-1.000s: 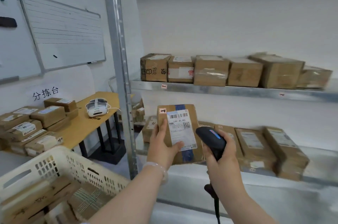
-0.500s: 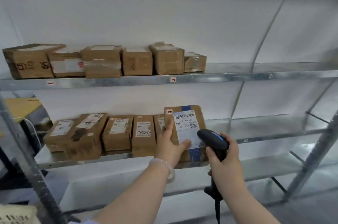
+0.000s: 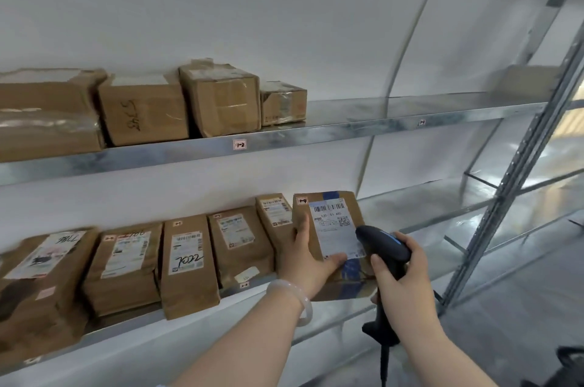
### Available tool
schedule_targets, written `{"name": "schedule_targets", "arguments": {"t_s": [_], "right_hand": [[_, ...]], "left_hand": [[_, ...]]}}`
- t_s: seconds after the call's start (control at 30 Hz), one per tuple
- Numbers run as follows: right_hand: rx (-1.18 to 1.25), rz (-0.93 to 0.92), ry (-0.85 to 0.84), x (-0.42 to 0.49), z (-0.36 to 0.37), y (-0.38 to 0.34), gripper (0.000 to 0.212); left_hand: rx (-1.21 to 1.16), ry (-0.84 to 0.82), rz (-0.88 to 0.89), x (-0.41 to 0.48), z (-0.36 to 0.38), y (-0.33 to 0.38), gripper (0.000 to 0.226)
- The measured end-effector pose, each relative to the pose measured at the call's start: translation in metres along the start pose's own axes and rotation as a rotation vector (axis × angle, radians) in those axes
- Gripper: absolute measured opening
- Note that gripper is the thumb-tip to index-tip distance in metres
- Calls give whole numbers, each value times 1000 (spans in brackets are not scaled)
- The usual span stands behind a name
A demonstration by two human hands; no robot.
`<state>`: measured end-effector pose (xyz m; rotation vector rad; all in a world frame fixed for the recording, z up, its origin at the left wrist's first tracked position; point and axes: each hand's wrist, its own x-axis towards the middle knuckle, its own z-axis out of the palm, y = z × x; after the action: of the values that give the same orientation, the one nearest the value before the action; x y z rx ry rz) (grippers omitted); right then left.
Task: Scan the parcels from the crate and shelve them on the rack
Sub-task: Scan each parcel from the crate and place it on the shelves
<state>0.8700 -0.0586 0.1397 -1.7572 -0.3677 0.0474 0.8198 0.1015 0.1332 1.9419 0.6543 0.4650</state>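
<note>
Inspecting the lower shelf (image 3: pixel 436 213), we find the parcel (image 3: pixel 331 235) gripped by the left hand (image 3: pixel 308 263), with the thumb across the foot of its label and the fingers up its left edge. It stands upright, long axis vertical, label toward us. It is just right of the last box in the shelved row (image 3: pixel 240 241) and in front of the shelf's bare stretch. The right hand (image 3: pixel 401 279) is wrapped round the scanner (image 3: pixel 382 243), whose head sits near the label's lower right corner. We judge the coming move to be a forward push into the gap right of the row. The left hand is the nearer and would carry it alone, so the scanner must clear first.
</note>
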Motion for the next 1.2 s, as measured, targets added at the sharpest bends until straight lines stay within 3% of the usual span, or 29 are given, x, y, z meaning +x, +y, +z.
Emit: {"name": "schedule_targets", "arguments": {"t_s": [0.1,0.23,0.4,0.83,1.07,1.2], "right_hand": [[-11,22,55,19,2,9,47],[-23,54,103,43,3,21,47],[-31,96,92,83,10,42,47],[-4,157,-159,232,17,87,46],[-6,214,-329,270,36,110,46],[-11,242,-415,282,53,122,48]], "left_hand": [[-4,-69,10,19,13,-3,118],[165,-134,21,38,23,-2,131],[215,-196,16,71,39,-9,135],[255,2,-110,167,91,-8,133],[796,69,-268,192,97,-23,114],[970,28,-349,198,93,-30,106]]}}
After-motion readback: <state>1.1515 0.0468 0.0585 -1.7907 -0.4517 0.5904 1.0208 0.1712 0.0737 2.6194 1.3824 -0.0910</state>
